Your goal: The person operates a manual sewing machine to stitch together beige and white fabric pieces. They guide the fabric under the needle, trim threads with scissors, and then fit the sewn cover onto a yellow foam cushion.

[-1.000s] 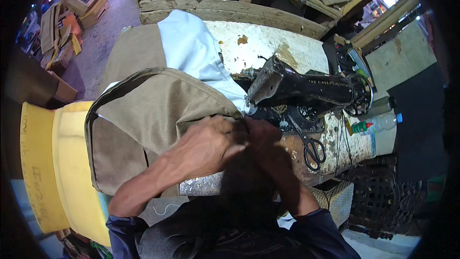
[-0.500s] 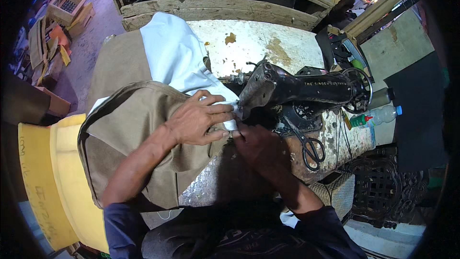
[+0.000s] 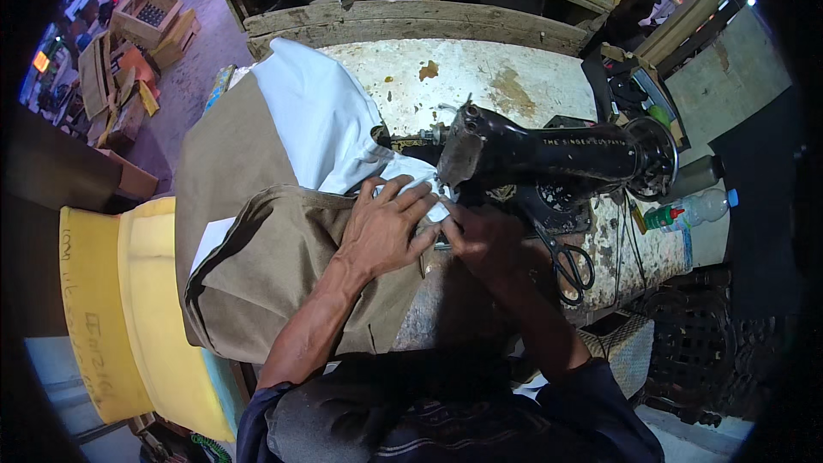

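Observation:
A brown garment (image 3: 257,291) with white cloth (image 3: 313,111) attached lies bunched across the worktable, left of a black sewing machine (image 3: 549,154). My left hand (image 3: 386,231) rests on the white cloth just before the machine's needle end, fingers slightly bent and lying over the fabric, thumb apart from them. My right hand (image 3: 484,244), in shadow, pinches the cloth's edge with thumb and forefinger close to the needle. The machine head hides the needle and the stitching spot. Black-handled scissors (image 3: 569,266) lie right of my right hand.
A plastic bottle (image 3: 705,208) and a small green bottle (image 3: 660,218) lie at the right. Yellow foam (image 3: 159,309) stands at the left. Behind the table runs a wooden shelf (image 3: 411,26). A wooden crate (image 3: 147,15) sits on the floor, far left.
The whole view has shifted, moving the scene right and slightly down. My left hand's fingers are closer together, and the garment's lower fold has slumped and bunched nearer my left forearm.

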A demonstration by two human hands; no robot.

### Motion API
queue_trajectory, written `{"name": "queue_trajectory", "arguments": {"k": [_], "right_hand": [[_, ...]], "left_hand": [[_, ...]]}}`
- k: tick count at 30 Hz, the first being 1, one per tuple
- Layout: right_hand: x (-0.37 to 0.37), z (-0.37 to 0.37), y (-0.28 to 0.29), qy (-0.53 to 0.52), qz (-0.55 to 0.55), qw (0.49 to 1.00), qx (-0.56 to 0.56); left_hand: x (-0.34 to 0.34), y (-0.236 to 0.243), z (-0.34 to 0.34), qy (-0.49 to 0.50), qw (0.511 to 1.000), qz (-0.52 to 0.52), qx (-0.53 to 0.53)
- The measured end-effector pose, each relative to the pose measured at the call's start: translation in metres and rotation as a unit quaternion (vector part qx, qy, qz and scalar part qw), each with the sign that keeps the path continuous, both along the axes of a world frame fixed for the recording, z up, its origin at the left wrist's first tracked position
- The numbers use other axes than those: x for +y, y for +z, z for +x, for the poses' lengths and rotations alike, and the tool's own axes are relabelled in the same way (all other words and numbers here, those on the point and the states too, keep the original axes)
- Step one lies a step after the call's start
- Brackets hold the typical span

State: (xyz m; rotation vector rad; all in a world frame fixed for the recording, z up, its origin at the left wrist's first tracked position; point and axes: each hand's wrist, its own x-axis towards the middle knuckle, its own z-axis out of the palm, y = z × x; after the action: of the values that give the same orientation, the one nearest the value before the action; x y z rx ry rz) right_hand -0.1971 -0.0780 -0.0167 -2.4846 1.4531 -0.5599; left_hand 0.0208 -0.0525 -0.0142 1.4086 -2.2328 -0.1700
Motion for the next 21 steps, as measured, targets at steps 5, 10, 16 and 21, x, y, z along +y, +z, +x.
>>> {"name": "queue_trajectory", "arguments": {"k": [5, 10, 16, 21], "right_hand": [[-0.003, 0.001, 0.001, 0.032, -0.053, 0.997, -0.042], [0.001, 0.006, 0.006, 0.043, -0.109, 0.987, -0.109], [0.005, 0.012, 0.009, 0.125, -0.130, 0.979, -0.096], [0.031, 0.022, 0.007, 0.086, -0.174, 0.979, -0.059]], "left_hand": [[0.001, 0.020, -0.002, 0.004, 0.995, -0.084, -0.047], [0.025, 0.059, -0.009, 0.004, 0.997, -0.050, -0.060], [0.046, 0.101, 0.005, -0.033, 0.985, -0.070, -0.151], [0.051, 0.119, 0.015, -0.103, 0.979, 0.086, -0.151]]}}
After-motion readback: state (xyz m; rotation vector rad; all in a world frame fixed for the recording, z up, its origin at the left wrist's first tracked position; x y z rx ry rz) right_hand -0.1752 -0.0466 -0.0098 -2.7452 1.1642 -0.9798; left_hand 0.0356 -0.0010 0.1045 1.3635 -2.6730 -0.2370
